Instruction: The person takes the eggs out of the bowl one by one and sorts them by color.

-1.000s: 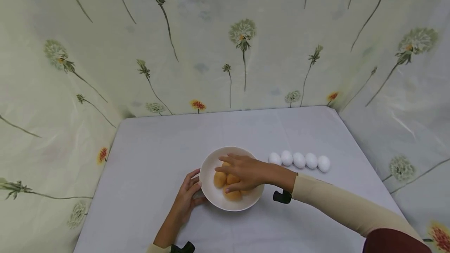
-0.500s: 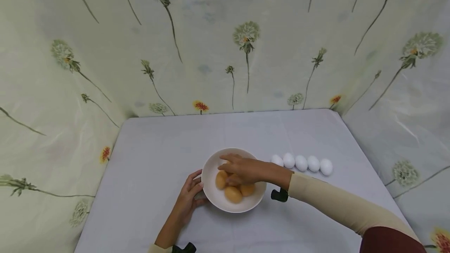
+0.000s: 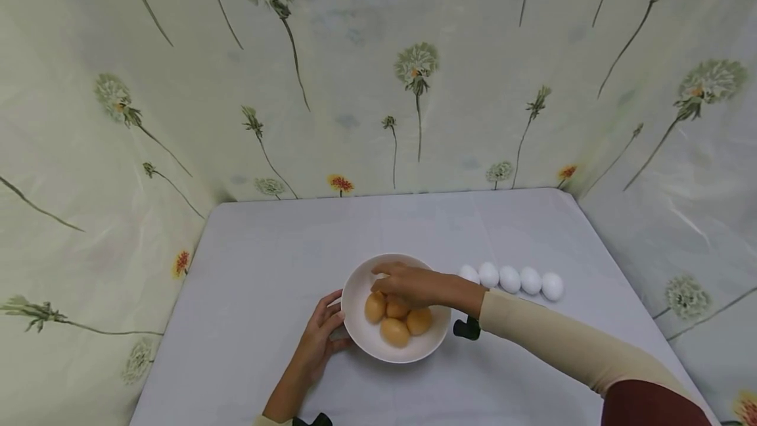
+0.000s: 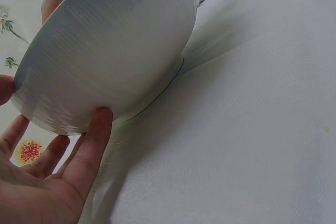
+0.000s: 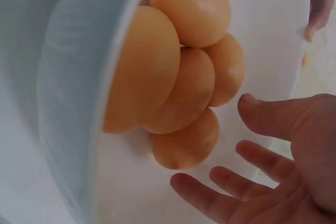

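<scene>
White round bowl [image 3: 363, 337], touched by spread left hand [image 3: 317, 337], contains five brown oval eggs [image 5: 191, 90] beside spread right hand [image 3: 411, 284]; five white oval eggs [image 3: 510, 279] remain right of the bowl.

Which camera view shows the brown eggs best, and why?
The right wrist view: it shows five brown eggs close up in the bowl. The head view shows four, smaller, one partly hidden by the right hand. The left wrist view shows none; the bowl's wall hides them.
</scene>
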A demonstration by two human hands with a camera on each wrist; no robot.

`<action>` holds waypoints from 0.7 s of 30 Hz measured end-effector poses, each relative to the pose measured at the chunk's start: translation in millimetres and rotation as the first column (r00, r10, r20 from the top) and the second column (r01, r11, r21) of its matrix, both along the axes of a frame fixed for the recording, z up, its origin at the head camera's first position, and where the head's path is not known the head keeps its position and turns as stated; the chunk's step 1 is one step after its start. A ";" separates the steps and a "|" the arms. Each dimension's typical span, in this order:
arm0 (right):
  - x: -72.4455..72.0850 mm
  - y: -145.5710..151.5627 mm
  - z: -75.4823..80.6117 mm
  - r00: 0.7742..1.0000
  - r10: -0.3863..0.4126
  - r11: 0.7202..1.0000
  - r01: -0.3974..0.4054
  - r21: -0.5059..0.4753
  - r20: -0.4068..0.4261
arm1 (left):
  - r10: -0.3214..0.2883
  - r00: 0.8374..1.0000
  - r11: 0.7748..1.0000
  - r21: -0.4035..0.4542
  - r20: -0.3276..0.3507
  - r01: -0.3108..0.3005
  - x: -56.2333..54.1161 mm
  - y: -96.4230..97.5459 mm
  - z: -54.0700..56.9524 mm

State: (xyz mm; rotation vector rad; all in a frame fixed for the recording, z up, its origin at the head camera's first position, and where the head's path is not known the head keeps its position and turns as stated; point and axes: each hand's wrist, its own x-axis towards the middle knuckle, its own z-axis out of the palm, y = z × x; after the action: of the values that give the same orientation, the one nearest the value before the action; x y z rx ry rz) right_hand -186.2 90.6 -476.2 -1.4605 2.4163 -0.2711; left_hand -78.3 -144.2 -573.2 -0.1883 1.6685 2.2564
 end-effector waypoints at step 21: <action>-10.2 -0.9 -22.0 1.000 0.024 1.000 -0.024 -0.003 -0.004 | -0.005 1.000 1.000 -0.018 0.000 0.005 -0.1 0.0 -1.3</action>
State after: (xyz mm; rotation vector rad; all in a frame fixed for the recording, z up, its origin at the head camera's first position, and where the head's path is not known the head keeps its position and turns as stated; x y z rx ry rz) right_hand -196.4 89.7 -498.2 -1.4917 2.4005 -0.2675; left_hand -78.5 -144.2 -574.5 -0.1883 1.6875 2.2390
